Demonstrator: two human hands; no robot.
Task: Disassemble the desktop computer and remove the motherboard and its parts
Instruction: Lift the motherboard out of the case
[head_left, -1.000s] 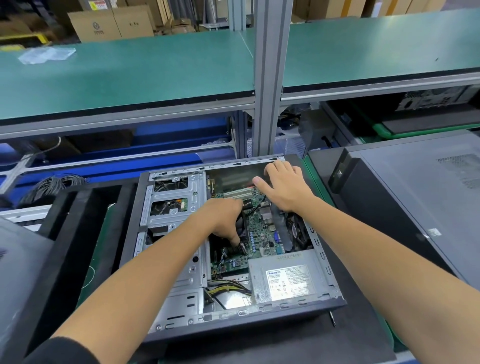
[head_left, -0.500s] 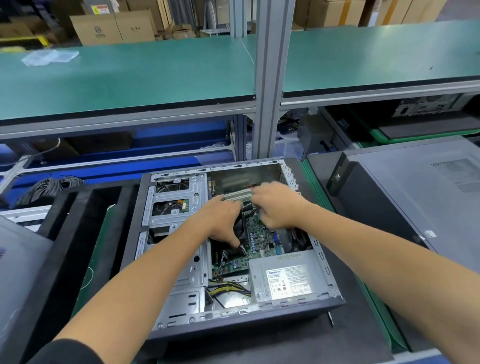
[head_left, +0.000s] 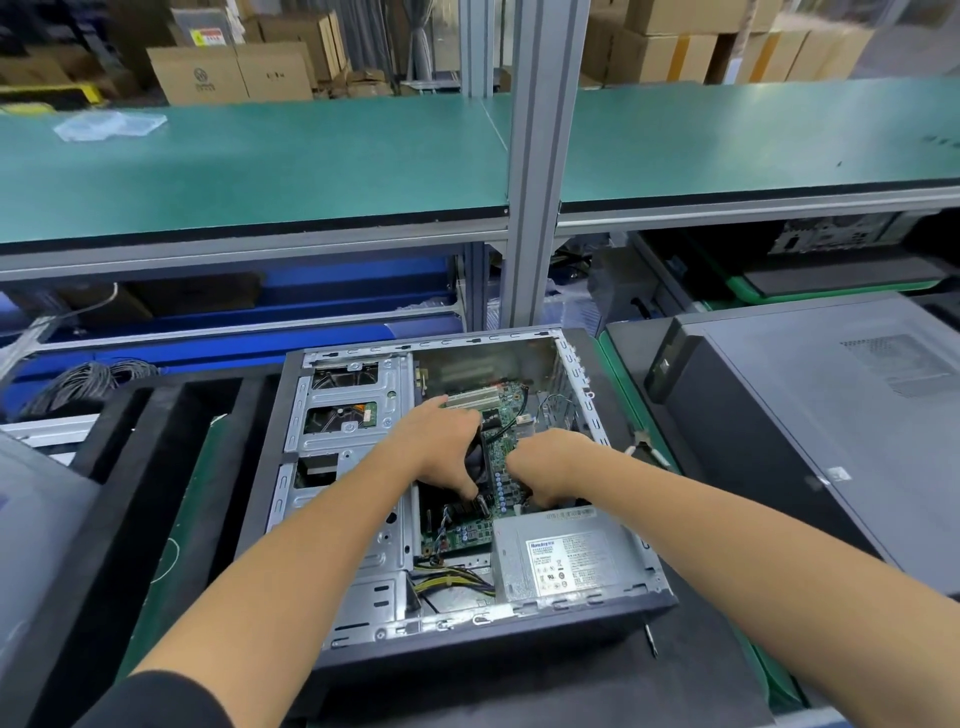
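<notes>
Down inside the case (head_left: 519, 631), both hands (head_left: 441, 447) (head_left: 550, 465) grip the black cooler (head_left: 480, 462) between them.

Motherboard (head_left: 506, 452) between the hands is green with white slots (head_left: 470, 399) just past the left hand (head_left: 441, 447). Silver power supply (head_left: 566, 561) with a white label sits right under the right hand (head_left: 550, 467), yellow-and-black cables (head_left: 452, 582) beside it, and the case (head_left: 467, 654) is dark grey outside.
</notes>
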